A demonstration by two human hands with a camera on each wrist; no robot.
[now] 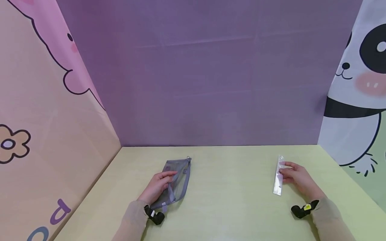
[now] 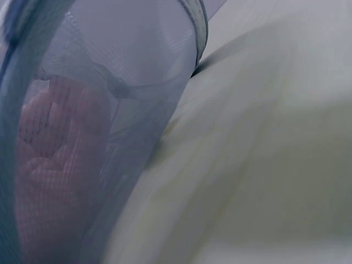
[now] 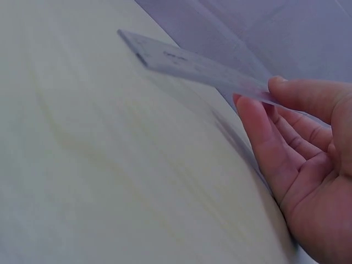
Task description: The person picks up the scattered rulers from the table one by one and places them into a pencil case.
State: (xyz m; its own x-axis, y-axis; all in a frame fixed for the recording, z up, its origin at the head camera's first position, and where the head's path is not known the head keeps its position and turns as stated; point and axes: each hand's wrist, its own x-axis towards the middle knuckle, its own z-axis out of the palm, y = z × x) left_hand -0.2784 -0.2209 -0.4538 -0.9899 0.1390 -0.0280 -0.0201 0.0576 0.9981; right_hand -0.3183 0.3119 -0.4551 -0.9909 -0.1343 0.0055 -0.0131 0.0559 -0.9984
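Observation:
A grey-blue mesh pouch [image 1: 179, 164] with darker edging is at the left half of the table, tilted. My left hand [image 1: 157, 188] grips it by its near-left side, thumb and fingers on the mesh. In the left wrist view the pouch [image 2: 137, 41] fills the left part, and my left hand [image 2: 60, 143] shows through the mesh with fingers bent. At the right, my right hand [image 1: 297, 177] pinches a clear ruler [image 1: 277, 182] between thumb and fingers. The right wrist view has the ruler [image 3: 192, 63] raised off the tabletop, its far end free of the hand [image 3: 319, 181].
The pale yellow table [image 1: 229, 201] stretches between the two hands. A purple backdrop [image 1: 211, 73] stands along its far edge. Printed cloth panels close in the left [image 1: 54, 134] and right [image 1: 349, 137] sides. Each wrist wears a small black camera.

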